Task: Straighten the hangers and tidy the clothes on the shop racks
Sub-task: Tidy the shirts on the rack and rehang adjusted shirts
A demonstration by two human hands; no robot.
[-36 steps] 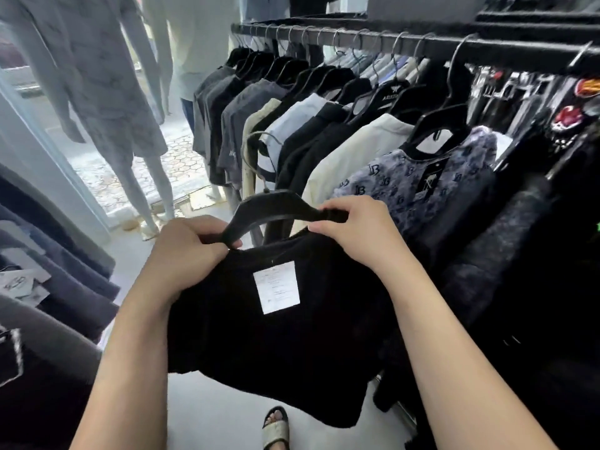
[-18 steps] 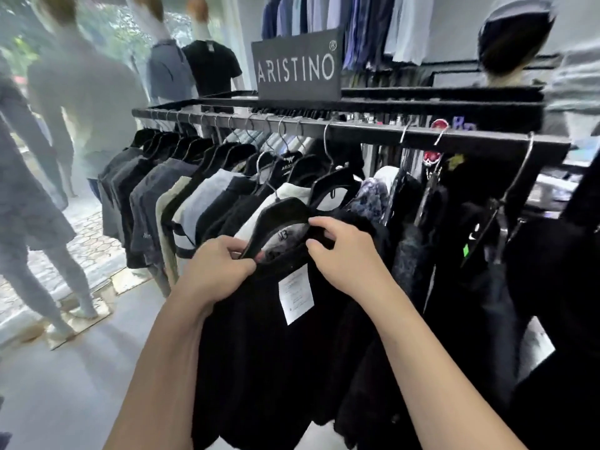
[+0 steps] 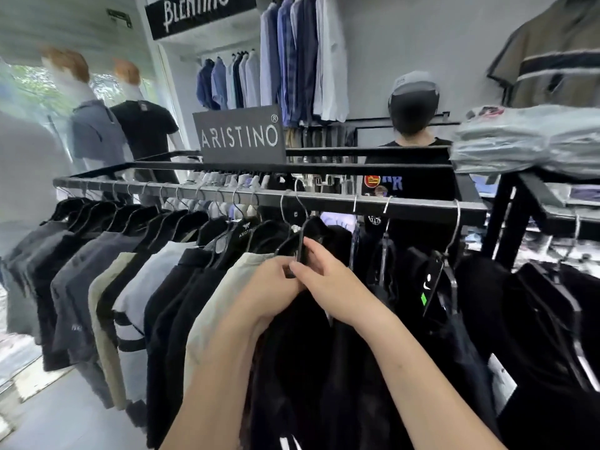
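Observation:
A black metal rack rail (image 3: 324,203) runs across the view, hung with dark, beige and pale shirts on black hangers. Both of my hands hold a black hanger (image 3: 300,246) that carries a black garment (image 3: 311,368); its metal hook reaches up to the rail. My left hand (image 3: 269,287) grips the hanger's left shoulder and the fabric below it. My right hand (image 3: 328,280) is closed on the hanger's neck just under the hook. The garment hangs down between a beige shirt (image 3: 217,306) on its left and dark clothes on its right.
An ARISTINO sign (image 3: 238,136) stands on the rack top. A person in a cap and black shirt (image 3: 412,131) stands behind the rack. Folded clothes in plastic (image 3: 526,138) lie on a shelf at right. Mannequins (image 3: 94,125) stand by the window at left. Shirts hang on the back wall.
I have lifted the black garment on its hanger from waist height up to the rail, among the other hanging clothes. My view has risen from the floor to the rack top.

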